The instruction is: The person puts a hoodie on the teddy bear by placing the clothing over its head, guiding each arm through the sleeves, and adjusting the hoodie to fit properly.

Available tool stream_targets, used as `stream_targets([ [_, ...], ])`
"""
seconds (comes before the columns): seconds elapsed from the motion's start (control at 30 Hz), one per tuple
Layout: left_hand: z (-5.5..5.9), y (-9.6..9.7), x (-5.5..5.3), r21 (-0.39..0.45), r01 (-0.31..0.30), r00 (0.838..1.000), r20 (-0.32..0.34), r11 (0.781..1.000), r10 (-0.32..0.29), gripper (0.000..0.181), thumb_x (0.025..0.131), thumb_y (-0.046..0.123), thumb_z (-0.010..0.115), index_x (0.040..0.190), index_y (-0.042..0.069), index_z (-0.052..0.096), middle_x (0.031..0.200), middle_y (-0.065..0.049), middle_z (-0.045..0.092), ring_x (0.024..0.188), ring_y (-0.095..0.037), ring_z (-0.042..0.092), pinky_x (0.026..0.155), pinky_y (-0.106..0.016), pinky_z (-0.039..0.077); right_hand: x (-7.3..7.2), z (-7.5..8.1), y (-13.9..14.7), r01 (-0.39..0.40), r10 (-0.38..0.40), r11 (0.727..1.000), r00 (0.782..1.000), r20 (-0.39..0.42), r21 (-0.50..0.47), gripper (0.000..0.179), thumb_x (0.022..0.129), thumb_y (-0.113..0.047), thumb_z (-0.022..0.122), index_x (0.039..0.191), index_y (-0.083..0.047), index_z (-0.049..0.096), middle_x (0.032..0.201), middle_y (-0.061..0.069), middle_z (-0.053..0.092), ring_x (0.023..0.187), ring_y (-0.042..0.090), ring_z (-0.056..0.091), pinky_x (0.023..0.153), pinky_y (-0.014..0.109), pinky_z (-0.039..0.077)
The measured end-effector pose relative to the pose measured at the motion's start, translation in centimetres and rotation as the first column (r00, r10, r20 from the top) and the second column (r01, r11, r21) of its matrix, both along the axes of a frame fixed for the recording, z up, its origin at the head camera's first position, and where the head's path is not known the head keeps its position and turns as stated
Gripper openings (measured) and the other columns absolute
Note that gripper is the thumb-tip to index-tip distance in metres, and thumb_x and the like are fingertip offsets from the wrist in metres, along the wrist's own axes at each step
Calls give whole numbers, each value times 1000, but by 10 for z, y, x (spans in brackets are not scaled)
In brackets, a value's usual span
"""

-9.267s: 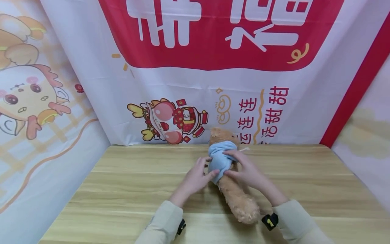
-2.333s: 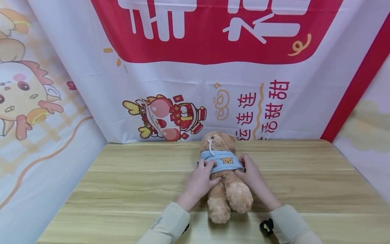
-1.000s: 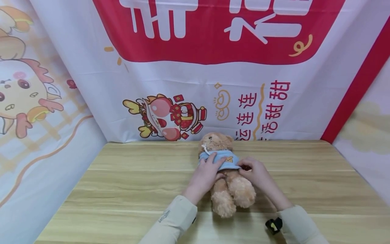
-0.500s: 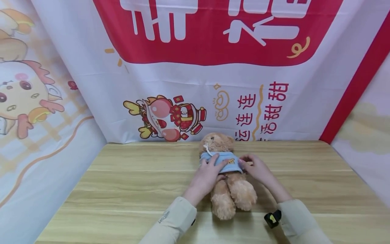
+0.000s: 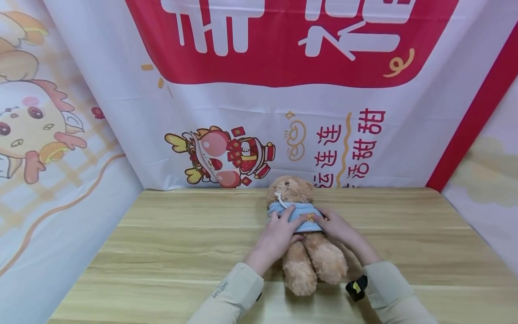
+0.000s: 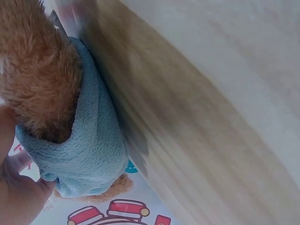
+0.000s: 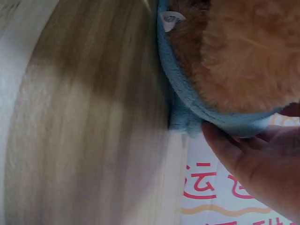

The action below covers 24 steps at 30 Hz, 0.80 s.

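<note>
A brown teddy bear (image 5: 291, 189) lies on its back in a light blue shirt (image 5: 297, 210), its legs toward me. My left hand (image 5: 277, 236) rests across the front of the shirt and pinches its cloth near the hem; the left wrist view shows a finger (image 6: 44, 187) at a fold. With the thumb on the front, my right hand (image 5: 337, 229) grips the shirt's side edge. In the right wrist view a fingertip (image 7: 213, 133) presses the blue hem, and a white tag (image 7: 171, 19) shows inside it. The right fingers are partly hidden behind the bear.
The wooden table (image 5: 182, 252) extends on both sides of the bear. At its back edge hangs a white and red printed cloth (image 5: 243, 103), close to the bear's head. Another printed cloth (image 5: 93, 180) hangs on the left.
Earlier the bear lay on its side with the shirt bunched; now it faces up with the shirt flatter. In the last second my right hand has come closer round the shirt's side.
</note>
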<state>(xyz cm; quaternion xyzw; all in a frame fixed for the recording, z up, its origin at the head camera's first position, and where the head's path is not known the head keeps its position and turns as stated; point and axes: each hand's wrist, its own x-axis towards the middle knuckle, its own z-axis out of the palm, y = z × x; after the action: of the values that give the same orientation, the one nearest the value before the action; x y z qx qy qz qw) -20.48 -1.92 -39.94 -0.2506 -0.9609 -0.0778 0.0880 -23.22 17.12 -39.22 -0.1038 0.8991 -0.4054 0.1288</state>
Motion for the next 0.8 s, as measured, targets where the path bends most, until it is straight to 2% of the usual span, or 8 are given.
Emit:
stream_targets([
  [0.07, 1, 1, 1, 5, 4, 1000, -10, 1000, -4, 50, 91, 45, 55, 139, 36, 47, 151, -11, 38, 117, -40, 51, 86, -43, 54, 0, -2, 0, 6, -5, 1000, 999, -42, 7, 55, 103, -28, 39, 144, 8, 31, 145, 34, 34, 133, 49, 36, 105, 57, 36],
  [0.23, 2, 2, 1, 19, 14, 999, -29, 1000, -13, 50, 90, 45, 57, 138, 34, 49, 149, -12, 39, 114, -39, 53, 85, -43, 55, 0, -4, -1, 32, -31, 999, 990, -134, 2, 45, 101, -17, 46, 133, 14, 42, 130, 35, 49, 118, 46, 51, 94, 51, 46],
  [0.37, 2, -1, 0, 67, 11, 1000, -5, 998, -11, 52, 89, 45, 57, 139, 33, 49, 149, -11, 39, 116, -38, 51, 88, -43, 53, 1, -4, -3, 63, -61, 998, 987, -150, 4, 43, 100, -18, 49, 129, 13, 46, 123, 32, 55, 111, 43, 55, 88, 49, 49],
  [0.47, 1, -5, 0, 110, -9, 1000, 20, 994, 7, 60, 87, 48, 58, 142, 27, 45, 149, -10, 38, 121, -37, 49, 94, -44, 50, 1, -3, -4, 62, -62, 998, 985, -164, -6, 41, 99, -17, 51, 128, 11, 48, 122, 31, 57, 110, 43, 56, 87, 48, 50],
  [0.6, -2, -9, -1, 152, -101, 995, -1, 983, 102, 83, 77, 59, 66, 140, 11, 42, 141, -14, 44, 122, -33, 49, 100, -42, 47, 2, -4, -4, 60, -64, 998, 981, -183, -30, 37, 97, -13, 54, 126, 10, 50, 119, 30, 58, 109, 43, 57, 86, 47, 50],
  [0.7, -3, -12, -3, 177, -191, 980, -14, 965, 197, 98, 65, 68, 71, 134, 3, 44, 128, -17, 50, 114, -31, 53, 97, -40, 47, 3, -5, -3, 65, -71, 997, 980, -188, -40, 37, 96, -12, 55, 125, 10, 50, 117, 29, 58, 108, 43, 57, 86, 48, 50],
  [0.8, 1, -19, -4, 218, -248, 969, 48, 944, 243, 102, 63, 71, 70, 131, -1, 45, 122, -18, 53, 108, -31, 56, 94, -41, 48, 3, -6, -1, 69, -75, 997, 979, -192, -38, 37, 96, -12, 54, 126, 10, 49, 117, 30, 58, 108, 43, 57, 87, 49, 50],
])
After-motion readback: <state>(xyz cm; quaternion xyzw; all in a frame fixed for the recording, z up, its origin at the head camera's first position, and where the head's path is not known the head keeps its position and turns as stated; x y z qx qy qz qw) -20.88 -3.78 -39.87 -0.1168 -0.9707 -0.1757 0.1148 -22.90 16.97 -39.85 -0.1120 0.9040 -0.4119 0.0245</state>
